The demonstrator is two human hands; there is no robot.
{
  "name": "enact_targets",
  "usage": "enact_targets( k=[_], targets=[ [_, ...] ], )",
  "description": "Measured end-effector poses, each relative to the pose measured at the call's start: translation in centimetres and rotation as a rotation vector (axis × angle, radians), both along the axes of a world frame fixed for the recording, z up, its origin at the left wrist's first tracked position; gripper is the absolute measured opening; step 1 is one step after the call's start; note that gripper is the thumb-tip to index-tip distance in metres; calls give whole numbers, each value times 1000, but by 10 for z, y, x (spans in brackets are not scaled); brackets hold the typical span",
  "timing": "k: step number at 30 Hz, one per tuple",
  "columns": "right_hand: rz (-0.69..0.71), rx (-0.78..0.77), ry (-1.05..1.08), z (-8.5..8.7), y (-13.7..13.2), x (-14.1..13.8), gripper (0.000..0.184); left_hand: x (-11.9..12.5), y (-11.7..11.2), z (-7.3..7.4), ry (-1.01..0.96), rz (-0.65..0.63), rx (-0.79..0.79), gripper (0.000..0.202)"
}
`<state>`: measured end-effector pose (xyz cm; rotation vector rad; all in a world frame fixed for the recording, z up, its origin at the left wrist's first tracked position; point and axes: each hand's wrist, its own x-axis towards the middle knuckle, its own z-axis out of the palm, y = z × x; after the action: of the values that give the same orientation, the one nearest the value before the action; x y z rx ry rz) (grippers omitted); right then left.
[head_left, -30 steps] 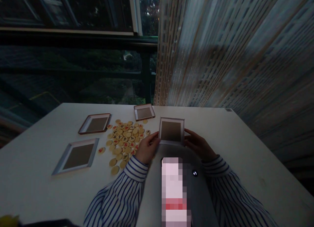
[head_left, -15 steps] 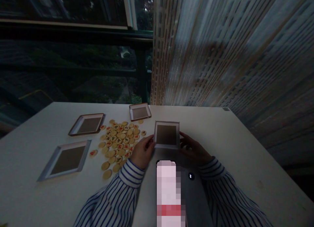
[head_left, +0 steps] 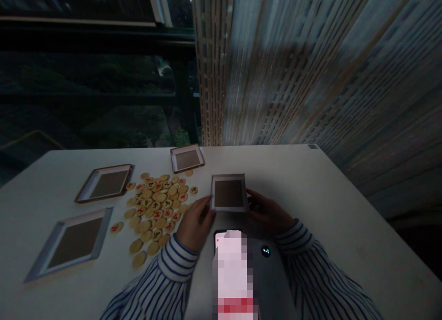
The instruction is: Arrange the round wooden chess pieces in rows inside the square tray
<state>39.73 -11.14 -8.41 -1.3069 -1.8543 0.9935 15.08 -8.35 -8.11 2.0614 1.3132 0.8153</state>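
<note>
One square, raised-rim tray [head_left: 228, 194], right of the discs [head_left: 157, 214]; our left hand [head_left: 195, 224] and right hand [head_left: 272, 214] pinch its opposite sides. Discs: round, yellowish, red or black characters we cannot read.

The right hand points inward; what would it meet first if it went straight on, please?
The right hand would most likely meet the small shallow tray right beside it; depth is unclear, and they seem to touch already.

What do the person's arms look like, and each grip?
The left sleeve and right sleeve are long, white and blue-striped. Stripes circle the cuffs but run mostly lengthwise above. The left grip and right grip are bare, with no gloves.
</note>
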Motion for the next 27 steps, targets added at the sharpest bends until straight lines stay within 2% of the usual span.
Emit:
enact_targets(
  k=[9, 15, 21, 27],
  targets=[
    [59, 0, 17, 7, -1, -6, 58, -5, -3, -1, 113, -23, 100, 38],
    [2, 83, -157, -3, 0, -1, 61, -5, -3, -5, 189, -36, 174, 38],
    [-50, 85, -271, 2, -1, -2, 55, -5, -3, -6, 255, -40, 209, 37],
    [-44, 65, -306, 5, -2, -3, 57, -5, -3, -7, 253, -37, 257, 36]
  ],
)
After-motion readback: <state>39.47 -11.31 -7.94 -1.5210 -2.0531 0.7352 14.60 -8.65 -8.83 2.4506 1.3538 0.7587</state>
